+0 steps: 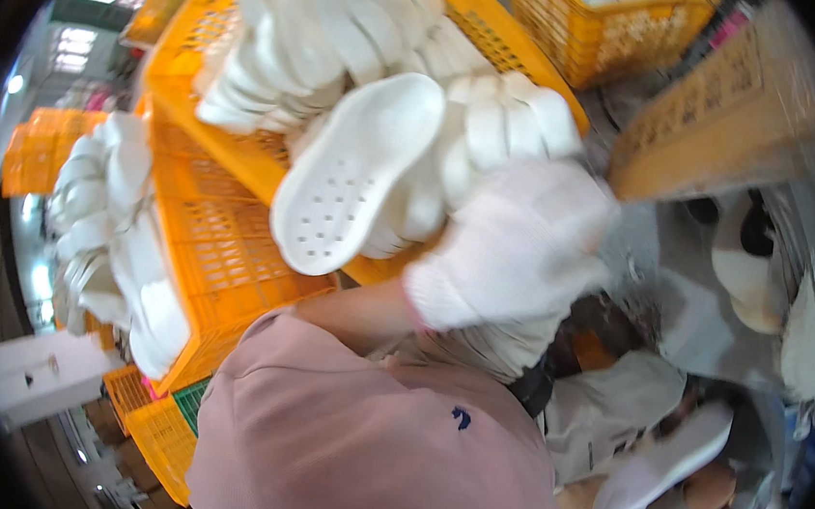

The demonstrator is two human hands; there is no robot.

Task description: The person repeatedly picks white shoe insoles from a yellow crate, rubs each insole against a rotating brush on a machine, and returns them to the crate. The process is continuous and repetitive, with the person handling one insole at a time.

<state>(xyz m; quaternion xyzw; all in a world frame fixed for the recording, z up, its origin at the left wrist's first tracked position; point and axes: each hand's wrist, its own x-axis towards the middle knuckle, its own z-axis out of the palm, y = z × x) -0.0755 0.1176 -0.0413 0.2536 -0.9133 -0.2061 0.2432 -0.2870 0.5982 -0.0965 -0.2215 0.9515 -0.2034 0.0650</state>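
My left hand (522, 245), in a white knit glove, reaches over the front right of a yellow plastic crate (220, 162). Motion smears its fingers, so I cannot make out whether they hold anything. Piled in the crate are several white foam shoe soles (321, 24), mostly standing on edge. One larger white sole (362, 168), with small square holes at one end, lies aslant over the near edge, left of my glove. My right hand cannot be made out.
More white soles (105, 218) fill a crate at the left. Another yellow crate (596, 34) stands at the far right, near a brown carton (721, 103). A grey plastic bag (723, 302) with shoe parts sits right. Blurred white cloth and bare skin show at lower right.
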